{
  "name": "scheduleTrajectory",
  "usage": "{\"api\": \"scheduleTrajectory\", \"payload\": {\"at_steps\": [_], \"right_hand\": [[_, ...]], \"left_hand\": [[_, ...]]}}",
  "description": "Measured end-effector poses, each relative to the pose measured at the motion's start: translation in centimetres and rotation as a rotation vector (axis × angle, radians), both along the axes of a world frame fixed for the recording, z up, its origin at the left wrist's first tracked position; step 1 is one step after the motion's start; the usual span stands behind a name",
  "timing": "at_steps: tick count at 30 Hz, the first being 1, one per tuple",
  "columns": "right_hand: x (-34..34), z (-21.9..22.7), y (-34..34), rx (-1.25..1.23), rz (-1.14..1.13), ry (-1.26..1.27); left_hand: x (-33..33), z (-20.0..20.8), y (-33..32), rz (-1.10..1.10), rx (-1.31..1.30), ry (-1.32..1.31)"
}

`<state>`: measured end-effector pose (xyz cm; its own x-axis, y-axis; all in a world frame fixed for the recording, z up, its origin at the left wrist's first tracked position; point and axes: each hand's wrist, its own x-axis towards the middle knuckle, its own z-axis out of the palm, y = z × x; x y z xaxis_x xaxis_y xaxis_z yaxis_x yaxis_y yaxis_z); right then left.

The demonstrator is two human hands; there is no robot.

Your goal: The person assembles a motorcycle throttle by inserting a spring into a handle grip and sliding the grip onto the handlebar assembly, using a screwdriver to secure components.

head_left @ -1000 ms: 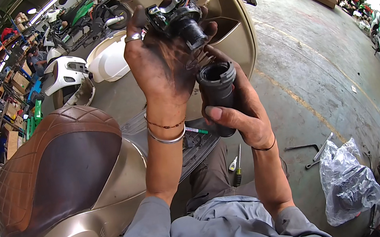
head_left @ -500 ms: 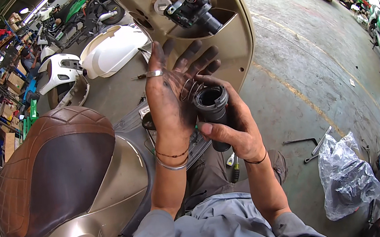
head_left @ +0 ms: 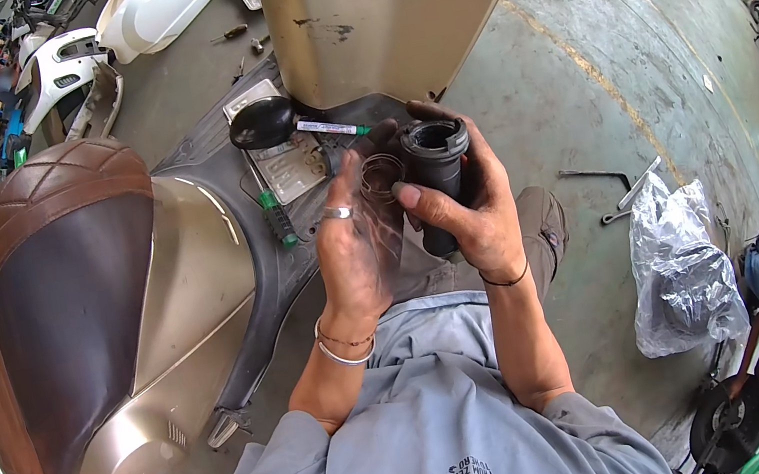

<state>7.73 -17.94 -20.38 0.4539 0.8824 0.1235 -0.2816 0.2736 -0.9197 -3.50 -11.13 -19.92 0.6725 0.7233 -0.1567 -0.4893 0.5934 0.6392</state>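
From my remote view, I see a black cylindrical plastic tube (head_left: 437,171) above the person's lap, nearly upright with its notched, open mouth facing up. I judge that angle keeps the opening in sight and would stop anything loose inside from falling out.

Beyond it, a green-handled screwdriver (head_left: 277,219), a white marker with a green tip (head_left: 332,127) and a black oval object (head_left: 263,122) lie on the scooter's dark ribbed floorboard (head_left: 193,148), presumably to stay within reach. A crumpled clear plastic bag (head_left: 682,270) sits on the floor to the right.

The right hand (head_left: 482,214) is closed around the tube, thumb across its near side and fingers behind. The left hand (head_left: 353,247), slightly blurred and dark with grime, is open beside it, palm turned toward the tube, not gripping it. A loose coil of thin wire (head_left: 382,179) shows between that palm and the right thumb; I cannot tell which hand supports it.
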Motion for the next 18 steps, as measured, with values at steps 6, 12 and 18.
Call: {"api": "scheduleTrajectory", "payload": {"at_steps": [6, 12, 18], "right_hand": [[-0.8, -2.1, -1.1, -0.058, -0.07, 0.131], [-1.1, -2.2, -1.9, -0.095, -0.085, 0.11], [0.1, -3.1, -3.9, -0.201, 0.038, -0.35]], "left_hand": [[-2.6, -2.1, -1.3, -0.117, 0.162, 0.031], [-4.1, -4.6, -0.3, -0.053, 0.472, 0.185], [-5.2, -4.5, 1.4, 0.027, 0.497, 0.076]]}}
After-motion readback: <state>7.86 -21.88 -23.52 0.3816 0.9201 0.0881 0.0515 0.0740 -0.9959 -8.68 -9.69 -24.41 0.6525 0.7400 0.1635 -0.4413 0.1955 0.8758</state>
